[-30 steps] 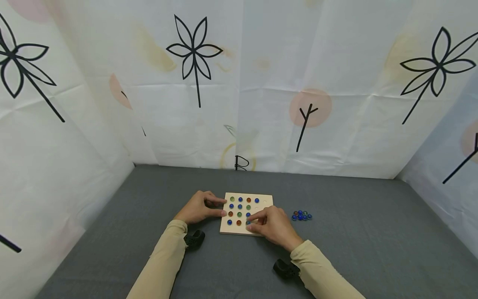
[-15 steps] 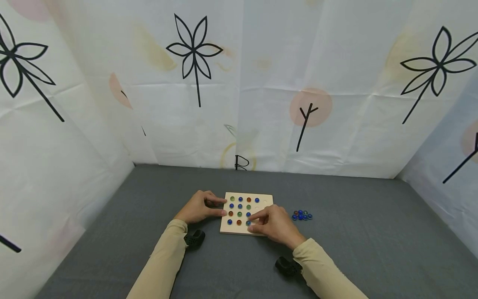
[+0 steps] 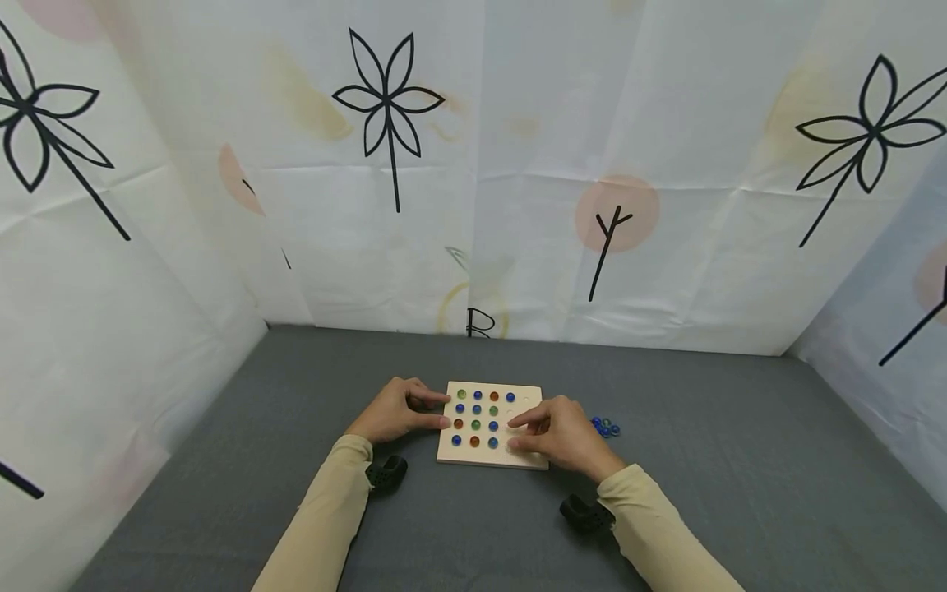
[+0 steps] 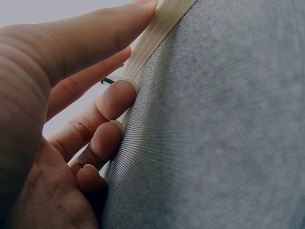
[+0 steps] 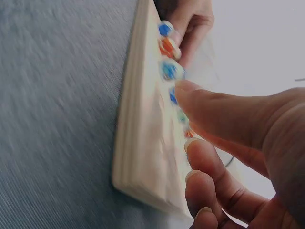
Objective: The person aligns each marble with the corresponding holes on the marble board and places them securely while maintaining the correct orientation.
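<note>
Grey cloth-covered table (image 3: 459, 526), white flower-printed curtain (image 3: 533, 247) at twelve o'clock. Head view: flat pale wooden board (image 3: 484, 458) on table bears coloured glass marbles (image 3: 477, 409); left hand (image 3: 395, 409) touches nine-o'clock edge; loose glass-marble cluster (image 3: 606, 429) at three o'clock, partly behind right hand (image 3: 568, 440). Left wrist view: thumb, index spread at board edge. Right wrist view: thumb, fingers parted, nothing held.

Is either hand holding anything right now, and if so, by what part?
Neither plainly grips anything. The left hand touches the left edge of the wooden board with thumb and forefinger; the right hand shows nothing between its fingertips.
</note>
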`<state>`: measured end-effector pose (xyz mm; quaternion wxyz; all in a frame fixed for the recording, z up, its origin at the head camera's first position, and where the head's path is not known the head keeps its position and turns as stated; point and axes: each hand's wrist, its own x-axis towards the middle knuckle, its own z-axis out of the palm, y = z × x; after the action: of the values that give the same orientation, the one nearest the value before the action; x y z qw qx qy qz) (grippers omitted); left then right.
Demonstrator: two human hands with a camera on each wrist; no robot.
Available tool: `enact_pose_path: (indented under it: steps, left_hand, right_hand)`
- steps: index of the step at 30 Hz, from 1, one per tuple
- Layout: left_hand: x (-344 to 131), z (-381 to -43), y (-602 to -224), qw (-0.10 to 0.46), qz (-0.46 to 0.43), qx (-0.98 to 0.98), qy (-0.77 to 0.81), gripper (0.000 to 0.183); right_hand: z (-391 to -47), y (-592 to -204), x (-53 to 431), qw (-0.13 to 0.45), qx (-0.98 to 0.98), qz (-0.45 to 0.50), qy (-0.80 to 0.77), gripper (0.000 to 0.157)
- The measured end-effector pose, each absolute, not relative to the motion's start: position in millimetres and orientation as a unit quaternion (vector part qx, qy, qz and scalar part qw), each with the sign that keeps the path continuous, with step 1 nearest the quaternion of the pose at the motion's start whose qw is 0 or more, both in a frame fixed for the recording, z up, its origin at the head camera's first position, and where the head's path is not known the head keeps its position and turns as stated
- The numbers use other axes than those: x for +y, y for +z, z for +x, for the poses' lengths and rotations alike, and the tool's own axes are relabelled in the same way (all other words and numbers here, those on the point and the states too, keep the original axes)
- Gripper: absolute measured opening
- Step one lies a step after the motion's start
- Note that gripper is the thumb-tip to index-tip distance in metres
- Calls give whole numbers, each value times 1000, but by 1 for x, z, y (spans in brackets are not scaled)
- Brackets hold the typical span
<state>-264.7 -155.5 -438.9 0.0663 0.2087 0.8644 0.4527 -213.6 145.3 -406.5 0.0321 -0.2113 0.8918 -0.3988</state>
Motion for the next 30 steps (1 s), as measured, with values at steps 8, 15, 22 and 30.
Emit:
enact_pose_path:
  steps: [8, 15, 22, 30]
  left_hand:
    - [-154, -265, -438, 67, 206, 867, 450, 40]
    - [-153, -263, -436, 70, 196, 869, 448, 39]
    - [-152, -262, -436, 68, 194, 871, 447, 39]
    - [-152, -263, -438, 66, 193, 872, 446, 39]
  right_hand:
    - [-223, -401, 169, 10, 895, -190, -403, 23]
    - [-229, -390, 198, 2, 902, -108, -418, 27]
    - [-233, -385, 232, -11, 896, -79, -438, 34]
    - [-235, -383, 253, -27, 896, -60, -439, 39]
